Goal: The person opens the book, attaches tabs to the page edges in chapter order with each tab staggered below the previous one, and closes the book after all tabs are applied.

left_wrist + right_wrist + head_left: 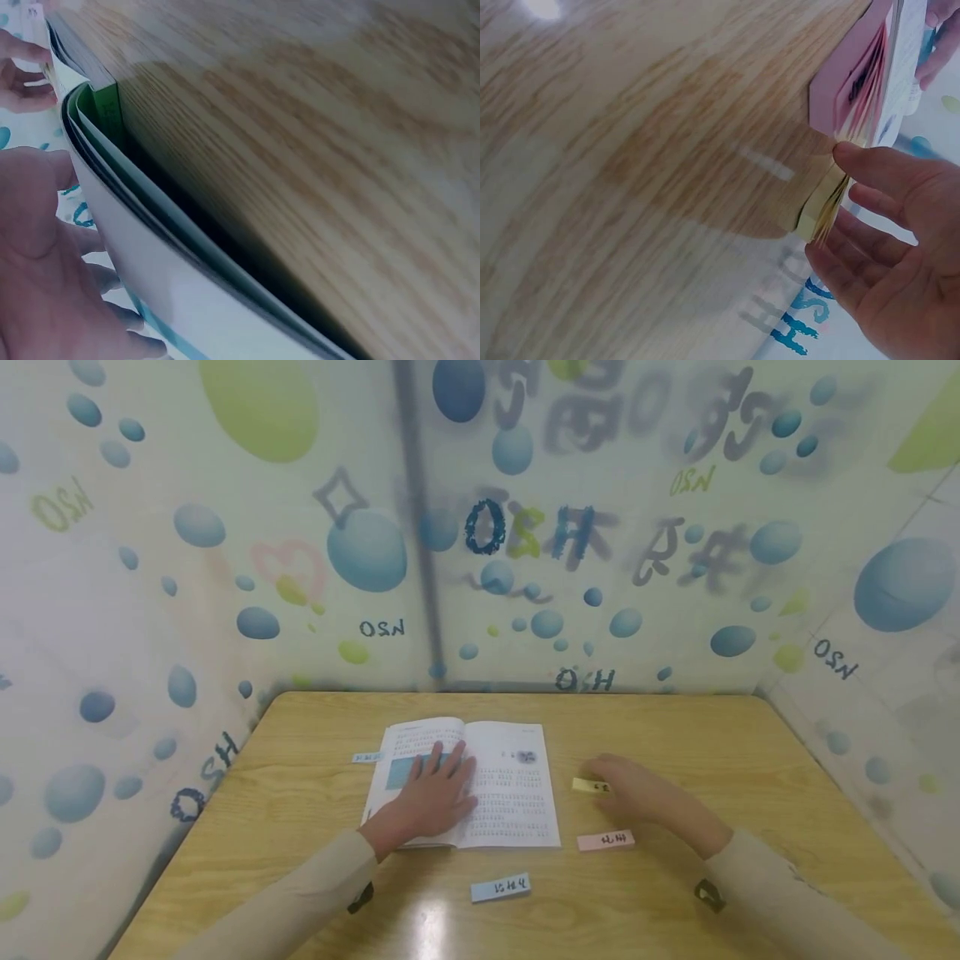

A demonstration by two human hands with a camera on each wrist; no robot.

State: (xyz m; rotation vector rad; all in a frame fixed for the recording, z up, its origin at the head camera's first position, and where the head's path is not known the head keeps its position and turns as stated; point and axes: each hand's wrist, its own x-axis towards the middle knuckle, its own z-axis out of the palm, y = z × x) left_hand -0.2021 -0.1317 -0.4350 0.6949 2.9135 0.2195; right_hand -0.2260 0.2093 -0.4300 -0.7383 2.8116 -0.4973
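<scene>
My left hand (435, 793) rests with fingers spread on the left page of an open book (513, 785). In the left wrist view, that hand (52, 277) lies over the curving pages (172, 262). At the book's right, my right hand (630, 789) holds the right end of a yellow sticky note pad (590, 785). Seen from the right wrist, the thumb is at one side of the yellow pad (821, 202) and the fingertips at the other. A pink sticky note pad (606, 841) lies just nearer than the yellow one.
Below the book lies a blue sticky note pad (500, 887) with handwriting. A light blue tab (367, 757) sticks out past the book's left edge. The wooden table (697, 727) meets patterned walls (637, 568) at the back and both sides.
</scene>
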